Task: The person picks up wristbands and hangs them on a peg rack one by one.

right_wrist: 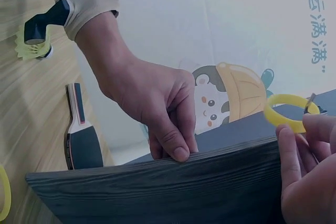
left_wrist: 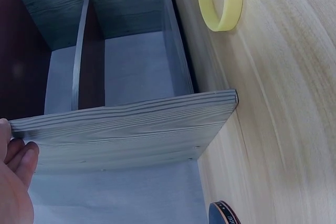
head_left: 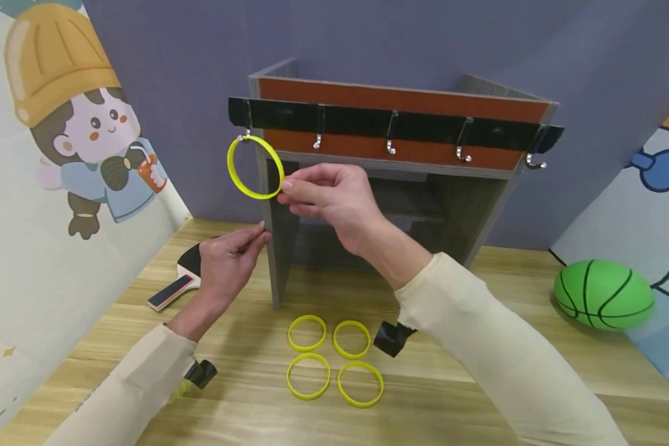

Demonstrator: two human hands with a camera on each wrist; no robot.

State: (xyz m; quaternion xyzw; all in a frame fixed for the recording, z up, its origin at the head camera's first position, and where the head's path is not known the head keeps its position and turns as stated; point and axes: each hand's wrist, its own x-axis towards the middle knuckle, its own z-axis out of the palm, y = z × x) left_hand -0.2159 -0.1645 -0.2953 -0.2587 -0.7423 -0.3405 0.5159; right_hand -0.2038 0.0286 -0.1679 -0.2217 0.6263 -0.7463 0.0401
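My right hand point(head_left: 340, 201) pinches a thin yellow ring point(head_left: 256, 196) at its lower right side. The top of the ring hangs over the leftmost metal hook point(head_left: 248, 132) on a black rail point(head_left: 357, 118) across the front of a grey wooden shelf point(head_left: 277, 260). Lower down, my left hand point(head_left: 227, 260) grips the front edge of the shelf's left side panel between thumb and fingers. In the right wrist view the left thumb point(right_wrist: 178, 150) lies on that edge. The left wrist view shows the panel point(left_wrist: 131, 124) with fingertips against its outer face.
Several yellow rings point(head_left: 308, 397) lie on the wooden table point(head_left: 435, 396) before the shelf. A table tennis bat point(head_left: 173, 291) is behind my left hand, and a yellow shuttlecock point(right_wrist: 32, 50) lies near the left sleeve. At the right sits a green ball point(head_left: 604, 294).
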